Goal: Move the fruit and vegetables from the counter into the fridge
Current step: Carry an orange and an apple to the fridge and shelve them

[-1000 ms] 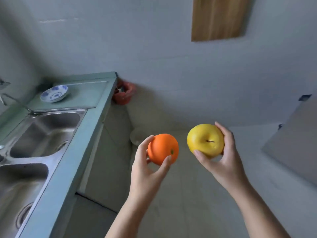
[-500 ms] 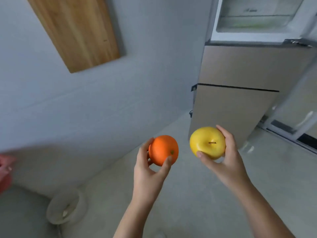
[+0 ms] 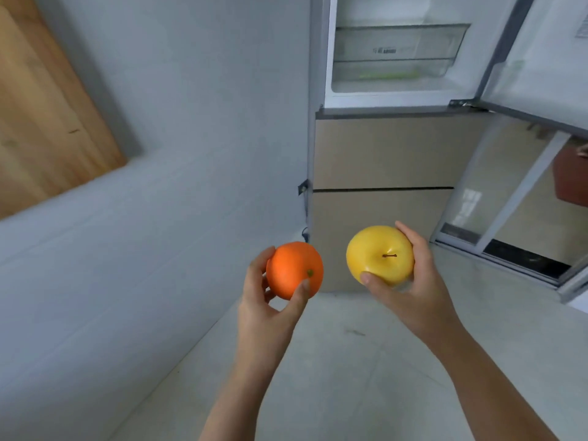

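The left hand (image 3: 270, 310) holds the orange (image 3: 294, 270) with thumb and fingers curled around it, and the right hand (image 3: 410, 291) grips the yellow apple (image 3: 380, 256) in the same way. Both fruits are in the air in front of the fridge (image 3: 381, 154), low before its closed lower drawers and not yet inside. The orange seems to be held mostly by the fingertips, so I judge it could slip and roll over the floor (image 3: 350, 361) when the arm stretches upward. Both hands are full (no finger is free), so if the clear drawer (image 3: 397, 46) in the open upper part of the fridge must be pulled out, one fruit has to be put down first. The open door (image 3: 547, 58) stands at the right of the fridge, and the right elbow could knock it. Left of the fridge, a wooden panel (image 3: 47, 106) is on the wall, well apart from the path.
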A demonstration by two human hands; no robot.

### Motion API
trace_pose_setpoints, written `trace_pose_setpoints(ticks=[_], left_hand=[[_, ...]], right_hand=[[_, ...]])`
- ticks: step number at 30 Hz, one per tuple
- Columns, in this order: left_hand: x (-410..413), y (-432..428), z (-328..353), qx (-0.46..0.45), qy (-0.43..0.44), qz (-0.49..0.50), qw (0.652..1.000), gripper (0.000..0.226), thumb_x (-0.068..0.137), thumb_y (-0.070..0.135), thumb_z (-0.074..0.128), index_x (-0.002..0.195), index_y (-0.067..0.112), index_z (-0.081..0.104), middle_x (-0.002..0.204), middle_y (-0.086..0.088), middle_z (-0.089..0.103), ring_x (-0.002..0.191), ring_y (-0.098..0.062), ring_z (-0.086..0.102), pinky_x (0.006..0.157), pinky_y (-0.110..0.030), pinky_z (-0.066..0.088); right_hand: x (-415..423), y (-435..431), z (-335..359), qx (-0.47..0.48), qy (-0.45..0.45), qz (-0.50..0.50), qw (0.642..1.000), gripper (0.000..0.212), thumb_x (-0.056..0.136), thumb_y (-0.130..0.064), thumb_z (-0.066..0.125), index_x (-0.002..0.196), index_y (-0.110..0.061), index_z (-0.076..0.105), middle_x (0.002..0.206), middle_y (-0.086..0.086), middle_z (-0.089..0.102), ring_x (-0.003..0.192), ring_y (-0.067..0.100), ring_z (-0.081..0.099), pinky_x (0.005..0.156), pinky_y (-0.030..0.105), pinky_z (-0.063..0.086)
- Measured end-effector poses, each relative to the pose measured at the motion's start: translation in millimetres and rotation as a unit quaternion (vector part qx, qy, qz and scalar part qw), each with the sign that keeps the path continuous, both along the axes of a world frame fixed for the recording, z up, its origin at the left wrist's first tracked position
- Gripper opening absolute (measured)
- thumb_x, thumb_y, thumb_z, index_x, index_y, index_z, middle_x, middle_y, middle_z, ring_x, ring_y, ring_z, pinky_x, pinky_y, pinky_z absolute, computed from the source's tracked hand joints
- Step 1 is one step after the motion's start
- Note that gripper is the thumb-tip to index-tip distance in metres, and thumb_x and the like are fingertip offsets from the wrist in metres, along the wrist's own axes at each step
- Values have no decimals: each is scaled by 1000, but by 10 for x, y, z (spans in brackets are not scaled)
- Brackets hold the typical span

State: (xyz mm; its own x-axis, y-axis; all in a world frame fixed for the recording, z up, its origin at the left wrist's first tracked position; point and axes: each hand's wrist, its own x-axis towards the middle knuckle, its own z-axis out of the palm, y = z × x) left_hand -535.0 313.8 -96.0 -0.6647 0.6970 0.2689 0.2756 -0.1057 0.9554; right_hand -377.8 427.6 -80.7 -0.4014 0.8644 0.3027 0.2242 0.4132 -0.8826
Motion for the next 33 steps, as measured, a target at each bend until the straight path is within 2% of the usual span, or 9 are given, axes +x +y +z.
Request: trace_pose_setpoints(ticks=[4,9,12,16,18,20,23,28,33], left_hand=[[-72,645,76,15,-7,-33,999,51,67,30,71,108,44,44,110,21,48,89,12,54,66,-6,45],[-88,1617,159,27,8,-61,998,50,65,33,68,110,42,46,111,19,49,91,9,54,68,-9,47],[-62,2249,311,32,23,-86,995,51,66,35,68,110,43,44,113,20,48,93,11,52,68,-9,46],[-61,3006,507,54,36,-97,993,56,60,50,68,111,46,45,117,22,48,98,5,54,70,-12,48],[-68,3341,577,78,28,-94,992,55,62,45,70,112,45,45,117,20,49,96,5,55,69,-12,48],[-87,3630,636,91,13,-99,991,53,65,35,70,111,43,46,115,16,49,91,7,56,66,-11,48],[-183,4028,727,97,12,-111,989,54,62,39,72,110,43,47,114,17,50,92,5,57,66,-13,49],[-427,4763,935,123,28,-128,984,52,65,30,68,110,42,46,114,18,49,92,9,55,68,-10,47],[-787,5573,1207,160,39,-155,974,55,64,41,75,110,45,46,114,21,49,93,8,55,67,-10,47]], right_hand=[[-28,552,-12,14,14,-29,999,85,51,-58,66,128,-46,32,125,-33,36,111,-5,42,81,-3,33],[-8,1413,17,33,35,-53,997,89,52,-58,65,132,-38,32,125,-28,37,111,-4,42,84,5,36],[35,1984,223,58,46,-71,995,88,52,-60,63,131,-38,30,121,-35,32,105,-14,41,81,2,36],[85,2708,475,81,44,-82,992,88,54,-58,64,133,-38,30,125,-33,32,112,-4,41,93,21,38],[81,3028,551,93,37,-83,992,90,54,-57,64,134,-35,30,126,-26,35,115,3,41,96,26,38],[52,3298,608,99,29,-80,991,90,54,-57,64,134,-34,30,124,-27,35,113,3,42,93,23,38],[-20,3680,687,108,24,-82,991,90,54,-58,64,135,-35,29,123,-27,35,110,2,43,91,23,39],[-239,4338,869,121,38,-86,988,82,51,-59,66,123,-50,26,117,-37,32,108,-14,39,83,9,35],[-647,5079,1159,164,44,-104,980,82,52,-59,66,123,-45,27,112,-33,37,100,-20,41,74,3,39]])
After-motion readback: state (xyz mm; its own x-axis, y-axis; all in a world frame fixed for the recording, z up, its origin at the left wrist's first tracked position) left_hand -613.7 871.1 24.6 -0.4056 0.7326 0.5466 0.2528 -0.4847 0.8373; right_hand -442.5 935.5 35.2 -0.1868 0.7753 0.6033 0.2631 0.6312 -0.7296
